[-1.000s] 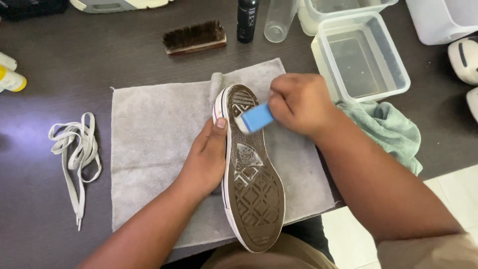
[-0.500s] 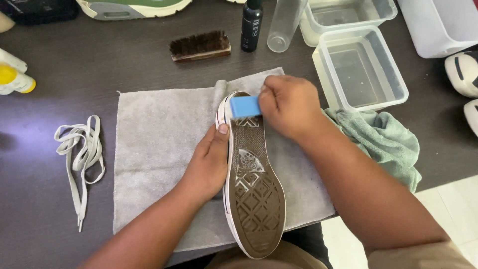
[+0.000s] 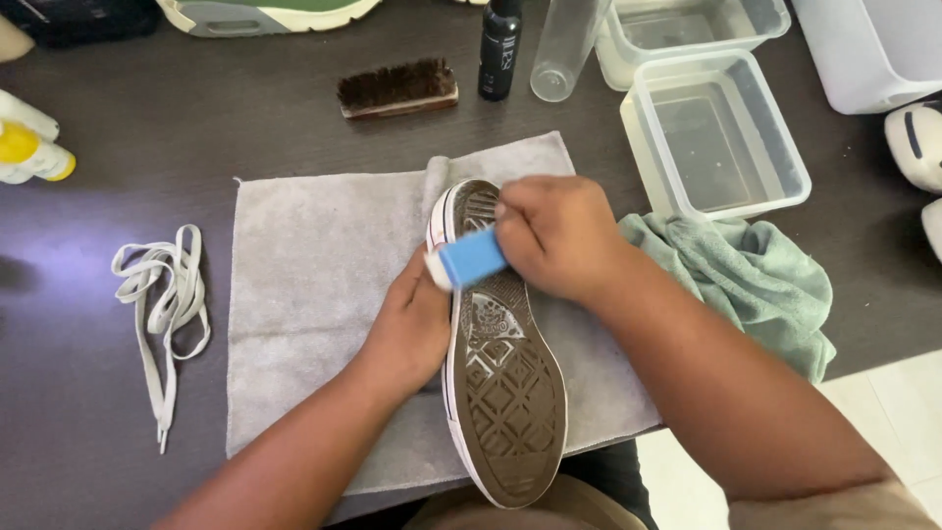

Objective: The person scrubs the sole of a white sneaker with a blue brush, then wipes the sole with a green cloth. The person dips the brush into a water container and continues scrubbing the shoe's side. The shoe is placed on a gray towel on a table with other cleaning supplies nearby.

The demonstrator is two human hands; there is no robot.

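Note:
A sneaker [image 3: 500,383] lies on its side on a grey towel [image 3: 314,294], its brown patterned sole facing up and its white rubber edge showing. My left hand [image 3: 412,329] grips the shoe's left side and holds it steady. My right hand [image 3: 554,236] is closed on a blue block with a white underside [image 3: 469,260], pressed against the sole's left edge just above my left thumb. The toe end of the sole shows above the block.
Loose grey laces [image 3: 157,304] lie left of the towel. A green cloth [image 3: 756,275] sits to the right, below a clear tub of water [image 3: 716,132]. A bristle brush [image 3: 397,86], a dark bottle [image 3: 500,44] and a clear tube [image 3: 564,49] stand behind.
My right hand has drawn the blue block from the toe end down and left along the sole to its left edge. The left hand keeps its grip on the shoe.

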